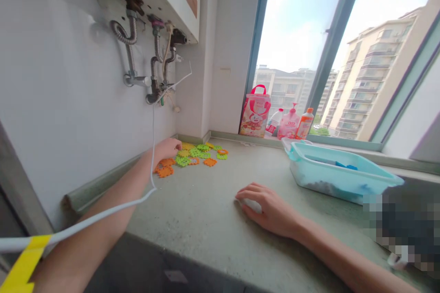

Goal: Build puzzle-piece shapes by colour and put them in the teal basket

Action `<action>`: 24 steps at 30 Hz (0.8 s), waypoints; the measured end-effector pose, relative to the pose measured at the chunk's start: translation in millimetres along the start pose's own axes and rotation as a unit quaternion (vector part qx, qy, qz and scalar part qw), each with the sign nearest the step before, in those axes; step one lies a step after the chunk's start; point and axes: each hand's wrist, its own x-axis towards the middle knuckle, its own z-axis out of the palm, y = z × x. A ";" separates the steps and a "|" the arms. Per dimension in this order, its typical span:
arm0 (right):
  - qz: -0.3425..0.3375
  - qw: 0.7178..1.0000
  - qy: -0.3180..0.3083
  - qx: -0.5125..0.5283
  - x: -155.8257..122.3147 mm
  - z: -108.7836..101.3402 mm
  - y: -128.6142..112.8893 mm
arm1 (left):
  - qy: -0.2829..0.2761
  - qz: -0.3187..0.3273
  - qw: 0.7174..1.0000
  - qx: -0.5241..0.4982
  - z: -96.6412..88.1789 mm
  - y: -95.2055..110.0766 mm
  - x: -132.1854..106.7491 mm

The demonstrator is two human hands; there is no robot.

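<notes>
At the far left corner of the counter, my left hand [168, 147] is beside a loose heap of small notched puzzle-like pieces. Its fingers are curled by a yellow piece [187, 145]; what they hold, if anything, is hidden. Green pieces [183, 160] and orange pieces [165, 172] lie around and below that hand, some overlapping. My right hand [257, 201] rests on the counter well to the right of the heap. Its fingers are loosely bent, with a gap between thumb and index finger, and I see nothing held in it.
A white cable [137, 201] crosses over my left forearm. On the right of the grey-green counter [206, 210] stands a turquoise basin [330, 178] with dark and blue contents. A pink-handled bag [256, 116] and bottles [289, 123] line the window. Pipes [132, 32] hang under a heater.
</notes>
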 end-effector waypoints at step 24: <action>0.121 0.992 0.011 0.017 -18.2 -34.0 62.8 | 0.000 -0.118 0.988 0.102 16.5 0.0 -6.4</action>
